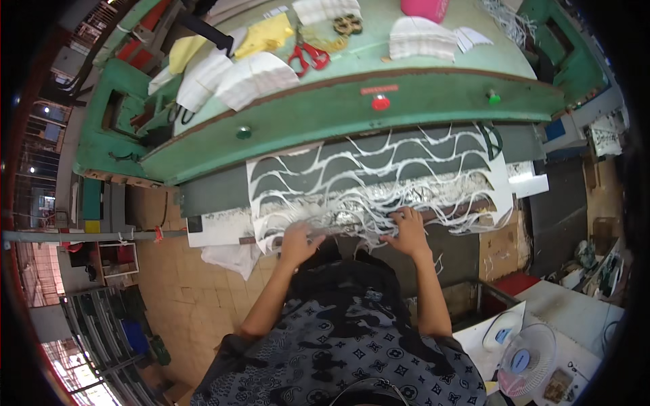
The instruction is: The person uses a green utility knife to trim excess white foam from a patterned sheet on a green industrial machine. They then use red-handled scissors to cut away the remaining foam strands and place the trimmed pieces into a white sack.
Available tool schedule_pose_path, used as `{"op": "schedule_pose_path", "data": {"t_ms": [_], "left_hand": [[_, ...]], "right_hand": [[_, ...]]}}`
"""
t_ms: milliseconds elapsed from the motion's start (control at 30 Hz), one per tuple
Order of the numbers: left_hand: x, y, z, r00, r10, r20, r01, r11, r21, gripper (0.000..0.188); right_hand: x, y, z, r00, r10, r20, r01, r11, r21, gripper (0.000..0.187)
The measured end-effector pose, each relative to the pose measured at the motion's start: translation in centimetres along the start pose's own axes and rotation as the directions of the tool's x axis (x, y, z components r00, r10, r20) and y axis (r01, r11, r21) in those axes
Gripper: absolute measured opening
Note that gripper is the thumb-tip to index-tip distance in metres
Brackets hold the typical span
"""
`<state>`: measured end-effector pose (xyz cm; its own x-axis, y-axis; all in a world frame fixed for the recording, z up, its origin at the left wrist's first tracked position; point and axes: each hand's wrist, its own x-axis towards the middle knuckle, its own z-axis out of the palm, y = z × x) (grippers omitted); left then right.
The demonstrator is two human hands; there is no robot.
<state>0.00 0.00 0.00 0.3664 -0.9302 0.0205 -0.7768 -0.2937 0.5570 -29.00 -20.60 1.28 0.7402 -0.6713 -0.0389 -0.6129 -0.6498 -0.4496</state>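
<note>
A white sheet cut into a lattice of wavy strips [325, 166] lies across the dark bed of the green press, below its front beam. Its near strips are tangled and hang loosely toward my body. My left hand [298, 245] rests at the near left part of the lattice, thumb apart from the fingers. My right hand [409, 235] is at the near right part, fingers bent over the strips and thumb held away. Both hands touch the strips, and neither is visibly closed on them. Some fingertips are blurred among the strands.
The green beam [325, 115] carries a red button [380, 102] and a green button [493, 98]. Behind it lie red-handled scissors [310, 58], stacked white curved pieces [423, 39] and a yellow cloth [265, 37]. A fan [527, 362] stands at lower right; a white plastic bag [233, 259] hangs left.
</note>
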Motion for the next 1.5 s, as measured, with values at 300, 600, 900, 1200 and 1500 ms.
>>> {"op": "schedule_pose_path", "data": {"t_ms": [300,600,900,1200,1500], "left_hand": [[-0.1,1.7,3.4,0.987,-0.083,-0.139,0.093,0.993,0.071,0.05],[2.4,0.3,2.9,0.992,-0.066,-0.108,0.064,0.998,-0.021,0.049],[4.0,0.1,5.7,0.912,-0.131,-0.389,0.104,0.991,-0.09,0.035],[4.3,0.0,4.5,0.889,-0.262,-0.375,0.245,0.965,-0.093,0.039],[4.7,0.7,5.9,0.915,-0.24,-0.324,0.235,0.97,-0.056,0.035]], "right_hand": [[-1.1,1.0,0.7,0.997,0.038,-0.068,-0.043,0.996,-0.08,0.045],[-0.3,3.3,-3.7,0.96,-0.057,-0.275,0.162,0.912,0.378,0.025],[9.3,27.2,-9.1,0.331,0.582,-0.743,-0.654,0.709,0.264,0.06],[11.8,33.2,-13.1,0.601,0.697,-0.392,-0.769,0.638,-0.045,0.06],[9.8,32.2,-15.7,0.749,0.563,-0.348,-0.576,0.814,0.077,0.08]]}}
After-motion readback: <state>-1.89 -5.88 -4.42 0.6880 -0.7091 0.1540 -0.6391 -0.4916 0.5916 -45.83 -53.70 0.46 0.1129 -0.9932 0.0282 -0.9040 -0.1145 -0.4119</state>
